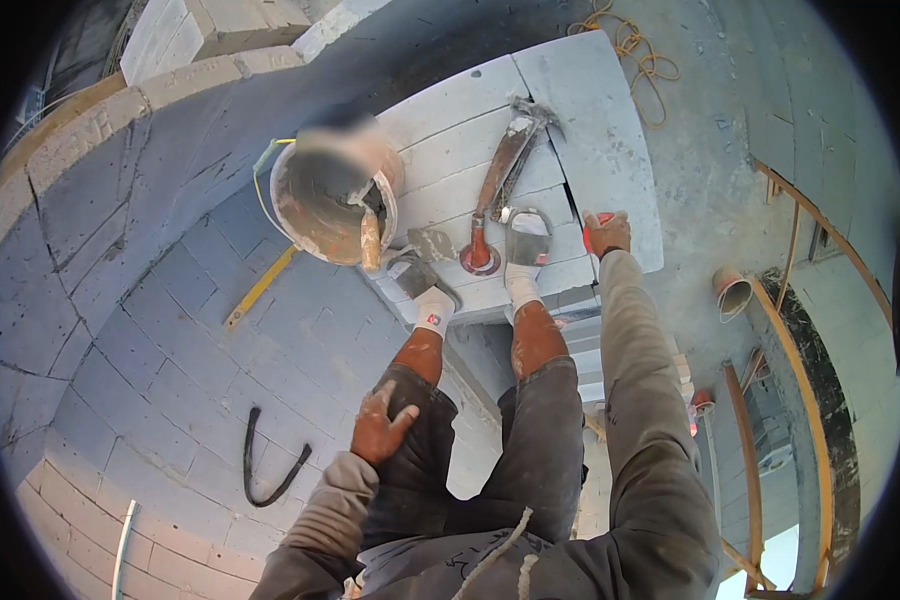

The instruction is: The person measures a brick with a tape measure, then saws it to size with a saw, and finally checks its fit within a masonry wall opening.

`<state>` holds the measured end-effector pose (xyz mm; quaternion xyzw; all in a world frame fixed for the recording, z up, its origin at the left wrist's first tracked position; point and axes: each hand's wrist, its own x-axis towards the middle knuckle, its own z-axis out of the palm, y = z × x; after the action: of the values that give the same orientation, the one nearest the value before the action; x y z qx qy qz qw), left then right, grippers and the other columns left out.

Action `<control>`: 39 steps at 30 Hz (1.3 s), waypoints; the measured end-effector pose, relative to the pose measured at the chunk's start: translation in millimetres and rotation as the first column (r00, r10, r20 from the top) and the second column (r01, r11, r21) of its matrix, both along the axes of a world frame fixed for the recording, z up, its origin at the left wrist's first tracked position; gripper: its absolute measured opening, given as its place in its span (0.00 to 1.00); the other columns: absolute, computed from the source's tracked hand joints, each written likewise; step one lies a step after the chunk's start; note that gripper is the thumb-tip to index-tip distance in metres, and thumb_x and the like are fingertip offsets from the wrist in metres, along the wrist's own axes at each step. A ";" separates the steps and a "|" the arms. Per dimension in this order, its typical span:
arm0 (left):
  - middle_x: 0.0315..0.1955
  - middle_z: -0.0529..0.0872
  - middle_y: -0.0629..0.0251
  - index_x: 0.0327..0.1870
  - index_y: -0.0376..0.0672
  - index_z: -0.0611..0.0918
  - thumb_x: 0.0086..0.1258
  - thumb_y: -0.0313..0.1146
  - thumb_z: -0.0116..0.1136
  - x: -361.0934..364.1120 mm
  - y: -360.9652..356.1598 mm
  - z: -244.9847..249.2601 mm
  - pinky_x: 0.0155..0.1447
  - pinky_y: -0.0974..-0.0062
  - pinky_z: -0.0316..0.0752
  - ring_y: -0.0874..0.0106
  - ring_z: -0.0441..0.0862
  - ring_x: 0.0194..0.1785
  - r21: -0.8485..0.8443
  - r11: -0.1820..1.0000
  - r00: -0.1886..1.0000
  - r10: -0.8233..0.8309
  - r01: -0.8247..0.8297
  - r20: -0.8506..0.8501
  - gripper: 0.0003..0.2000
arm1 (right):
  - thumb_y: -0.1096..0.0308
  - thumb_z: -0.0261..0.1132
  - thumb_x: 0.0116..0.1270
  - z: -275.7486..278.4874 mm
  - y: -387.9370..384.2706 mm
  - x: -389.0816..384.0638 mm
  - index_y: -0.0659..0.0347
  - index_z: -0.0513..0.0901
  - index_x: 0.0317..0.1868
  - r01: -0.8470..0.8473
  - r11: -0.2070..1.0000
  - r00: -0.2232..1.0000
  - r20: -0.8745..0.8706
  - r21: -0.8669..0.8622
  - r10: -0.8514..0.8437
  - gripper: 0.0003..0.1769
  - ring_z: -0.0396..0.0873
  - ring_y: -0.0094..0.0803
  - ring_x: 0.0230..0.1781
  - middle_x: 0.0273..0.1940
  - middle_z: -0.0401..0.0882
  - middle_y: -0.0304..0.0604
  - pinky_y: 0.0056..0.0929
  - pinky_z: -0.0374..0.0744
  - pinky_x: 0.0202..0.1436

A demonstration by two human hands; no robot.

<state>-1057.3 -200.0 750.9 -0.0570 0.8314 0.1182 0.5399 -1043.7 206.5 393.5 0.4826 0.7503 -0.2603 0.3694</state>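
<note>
My right hand (608,235) is closed around a small red object (592,233) at the near edge of the pale blocks; most of it is hidden by the fingers, so I cannot tell its kind. My left hand (380,422) rests on my left thigh, holding nothing, thumb apart. Between and beyond my feet lies a long brown-handled tool (502,170) with a metal head at its far end and a round red piece (480,259) at its near end. Left of it stands a mortar-stained bucket (288,215), with a wooden-handled trowel (370,240) at its rim.
I stand in sandals on a platform of pale blocks (440,150) with open gaps. A curved block wall (100,215) rises at left. A yellow strip (260,288) and a black curved strap (260,500) are below it. An orange cord (645,60) and a small bucket (735,295) lie right.
</note>
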 end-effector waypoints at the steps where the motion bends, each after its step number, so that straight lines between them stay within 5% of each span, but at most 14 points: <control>1: 0.58 0.78 0.42 0.63 0.33 0.73 0.66 0.48 0.62 10.1 9.8 -1.7 0.72 0.58 0.61 0.48 0.71 0.65 -0.007 1.000 1.000 0.014 -0.014 0.009 0.31 | 0.40 0.71 0.56 -16.2 -3.0 -4.2 0.70 0.64 0.62 -0.014 1.000 1.000 0.009 -0.007 0.014 0.47 0.73 0.57 0.61 0.58 0.72 0.64 0.47 0.72 0.64; 3: 0.55 0.79 0.49 0.60 0.38 0.76 0.65 0.48 0.62 12.8 22.9 1.0 0.70 0.55 0.62 0.52 0.72 0.65 -0.312 0.868 0.901 -0.428 0.388 -0.070 0.28 | 0.46 0.69 0.60 -34.6 -10.0 -11.3 0.68 0.64 0.62 0.059 0.997 0.997 -0.056 0.054 -0.056 0.42 0.70 0.56 0.63 0.59 0.71 0.63 0.48 0.72 0.64; 4: 0.55 0.79 0.49 0.60 0.38 0.76 0.65 0.48 0.62 13.4 10.7 -7.8 0.70 0.55 0.62 0.52 0.72 0.65 -0.309 0.871 0.906 -0.419 0.382 -0.059 0.28 | 0.46 0.69 0.60 -42.1 -19.8 -9.8 0.68 0.64 0.62 0.048 0.997 0.998 -0.044 0.053 -0.046 0.42 0.70 0.56 0.63 0.59 0.71 0.63 0.48 0.72 0.64; 6: 0.53 0.80 0.55 0.57 0.42 0.78 0.64 0.48 0.62 11.1 -22.5 -20.5 0.65 0.55 0.66 0.55 0.73 0.61 -0.230 0.966 0.985 -0.140 0.115 -0.097 0.25 | 0.54 0.66 0.64 -36.7 -49.9 -25.2 0.67 0.64 0.62 -0.200 0.862 0.963 -0.067 0.465 0.260 0.35 0.68 0.55 0.65 0.60 0.70 0.62 0.50 0.72 0.63; 9: 0.51 0.82 0.54 0.55 0.41 0.79 0.64 0.46 0.63 7.0 -30.4 -26.2 0.60 0.56 0.69 0.54 0.76 0.57 -0.227 0.966 0.978 -0.160 0.126 -0.136 0.23 | 0.56 0.63 0.65 -14.5 -110.8 -39.1 0.66 0.72 0.56 -0.354 0.834 0.820 -0.288 0.424 0.495 0.26 0.73 0.54 0.59 0.57 0.75 0.58 0.51 0.75 0.58; 11: 0.49 0.83 0.52 0.54 0.39 0.80 0.63 0.44 0.64 5.2 -29.1 -27.7 0.60 0.58 0.71 0.53 0.78 0.55 -0.240 0.961 0.974 -0.176 0.137 -0.146 0.22 | 0.50 0.59 0.67 -21.9 -160.6 -44.3 0.63 0.80 0.47 -0.374 0.926 0.911 -0.205 -0.041 0.359 0.23 0.80 0.53 0.51 0.49 0.82 0.57 0.49 0.77 0.54; 13: 0.48 0.84 0.52 0.52 0.39 0.81 0.63 0.45 0.64 7.1 -35.9 -28.2 0.58 0.58 0.72 0.53 0.79 0.54 -0.228 0.968 0.968 -0.155 0.108 -0.199 0.22 | 0.44 0.57 0.68 -14.4 -205.2 -52.1 0.62 0.85 0.43 -0.418 0.889 0.907 -0.030 -0.187 0.420 0.27 0.83 0.51 0.47 0.43 0.85 0.56 0.48 0.79 0.52; 19: 0.46 0.85 0.51 0.51 0.39 0.81 0.63 0.47 0.64 14.2 -52.2 -26.4 0.56 0.57 0.74 0.53 0.81 0.51 -0.206 0.978 0.968 -0.070 0.019 -0.242 0.22 | 0.41 0.60 0.66 -58.3 -252.4 -48.0 0.65 0.85 0.46 -0.284 0.947 0.947 0.110 -0.147 0.301 0.31 0.84 0.48 0.48 0.46 0.85 0.56 0.44 0.81 0.51; 24: 0.53 0.83 0.50 0.57 0.42 0.79 0.66 0.55 0.57 32.1 -67.4 -24.7 0.64 0.57 0.70 0.53 0.79 0.58 -0.232 0.971 0.979 0.018 -0.066 -0.202 0.28 | 0.56 0.63 0.55 -39.9 -243.8 -40.5 0.68 0.82 0.48 -0.099 0.983 0.995 -0.010 -0.157 0.098 0.25 0.82 0.54 0.51 0.47 0.83 0.62 0.45 0.78 0.57; 26: 0.57 0.80 0.49 0.60 0.42 0.77 0.68 0.56 0.54 31.5 -67.5 -19.2 0.67 0.57 0.67 0.52 0.76 0.62 -0.217 0.970 0.982 0.076 -0.113 -0.172 0.29 | 0.61 0.63 0.54 -0.8 -242.2 -43.2 0.68 0.81 0.48 0.136 0.988 0.984 -0.106 -0.067 -0.143 0.24 0.81 0.54 0.51 0.46 0.83 0.63 0.44 0.77 0.57; 30: 0.60 0.76 0.49 0.61 0.41 0.77 0.69 0.55 0.53 31.5 -80.6 -21.6 0.69 0.57 0.63 0.53 0.71 0.65 -0.083 0.970 0.966 0.217 -0.230 -0.138 0.28 | 0.63 0.63 0.53 83.2 -218.8 -59.0 0.67 0.81 0.46 0.252 0.957 0.931 -0.307 0.145 -0.199 0.21 0.82 0.55 0.50 0.45 0.83 0.64 0.43 0.77 0.56; 31: 0.61 0.76 0.49 0.62 0.41 0.76 0.69 0.53 0.54 18.7 -83.3 -19.7 0.69 0.56 0.63 0.53 0.71 0.66 -0.065 0.970 0.936 0.206 -0.234 -0.286 0.28 | 0.62 0.65 0.53 122.7 -210.2 -80.7 0.67 0.81 0.46 0.271 0.962 0.917 -0.310 0.021 -0.252 0.21 0.82 0.55 0.49 0.44 0.83 0.63 0.44 0.77 0.55; 34: 0.60 0.77 0.51 0.60 0.40 0.76 0.67 0.45 0.60 -54.3 -94.0 11.4 0.69 0.56 0.63 0.52 0.71 0.65 0.091 0.960 0.721 0.261 -0.266 -0.641 0.25 | 0.58 0.68 0.54 201.6 -213.4 -123.6 0.65 0.81 0.44 0.155 0.976 0.900 -0.385 -0.155 -0.205 0.22 0.83 0.55 0.45 0.42 0.84 0.61 0.46 0.78 0.50; 39: 0.61 0.74 0.47 0.60 0.37 0.76 0.70 0.38 0.58 -235.3 -124.3 175.9 0.71 0.60 0.62 0.52 0.69 0.66 0.188 0.969 0.203 0.219 -0.160 -0.954 0.21 | 0.54 0.69 0.56 466.0 -287.0 -244.2 0.63 0.81 0.39 -0.148 0.890 0.516 -0.802 -0.431 -0.302 0.20 0.83 0.56 0.39 0.35 0.84 0.60 0.46 0.79 0.45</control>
<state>-1292.6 -324.3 926.8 -0.0598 0.9691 0.2127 -0.1096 -1287.9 -80.5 859.5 0.2274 0.7291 -0.6442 0.0416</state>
